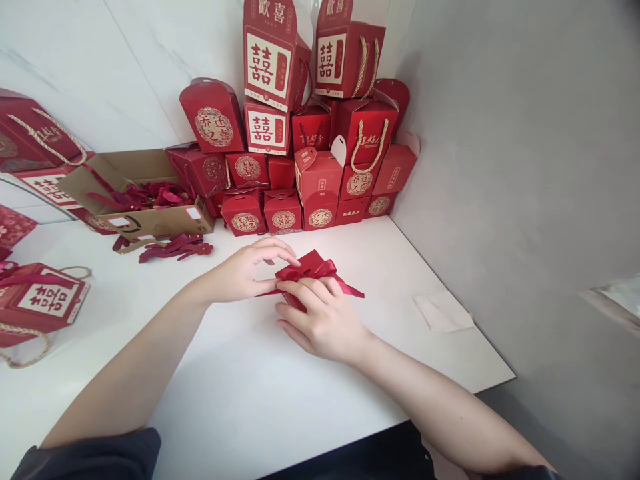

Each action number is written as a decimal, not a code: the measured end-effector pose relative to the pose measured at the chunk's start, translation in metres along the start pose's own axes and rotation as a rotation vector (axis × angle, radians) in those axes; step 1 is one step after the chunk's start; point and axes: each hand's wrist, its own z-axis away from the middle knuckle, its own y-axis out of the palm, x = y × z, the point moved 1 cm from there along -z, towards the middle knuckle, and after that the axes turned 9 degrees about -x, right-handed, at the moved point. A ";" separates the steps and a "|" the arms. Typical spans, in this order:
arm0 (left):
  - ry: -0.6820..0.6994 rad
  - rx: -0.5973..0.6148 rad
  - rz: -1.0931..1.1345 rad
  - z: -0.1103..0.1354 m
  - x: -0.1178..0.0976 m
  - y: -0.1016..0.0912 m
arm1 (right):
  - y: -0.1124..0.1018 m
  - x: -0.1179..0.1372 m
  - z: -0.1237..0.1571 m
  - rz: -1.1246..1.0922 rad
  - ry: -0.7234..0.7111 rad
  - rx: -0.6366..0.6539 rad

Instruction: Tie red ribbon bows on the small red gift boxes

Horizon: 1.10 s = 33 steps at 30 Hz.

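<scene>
I see a red box [314,257] on the counter [240,380], ribbon bow [327,268] atop. Left hand [245,272]: fingers parted, at box's edge. Right hand [323,317]: fingers bent over it; grip, I can't tell.

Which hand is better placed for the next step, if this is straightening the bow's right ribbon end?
Probably the right hand: it is over the small red box, close to that ribbon end. The left hand is at the box's other side and would likely reach across the bow.
</scene>
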 end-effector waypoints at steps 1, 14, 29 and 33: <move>-0.002 -0.007 -0.003 -0.001 0.001 0.002 | 0.003 0.001 0.000 0.036 0.015 0.013; -0.218 -0.154 0.066 -0.004 0.018 0.009 | -0.001 -0.022 0.003 -0.271 0.105 -0.108; -0.202 -0.149 0.230 -0.002 0.012 0.002 | -0.021 -0.056 0.001 -0.681 0.258 -0.041; -0.355 -0.257 0.055 0.000 0.004 0.003 | -0.023 -0.057 0.003 -0.739 0.478 -0.071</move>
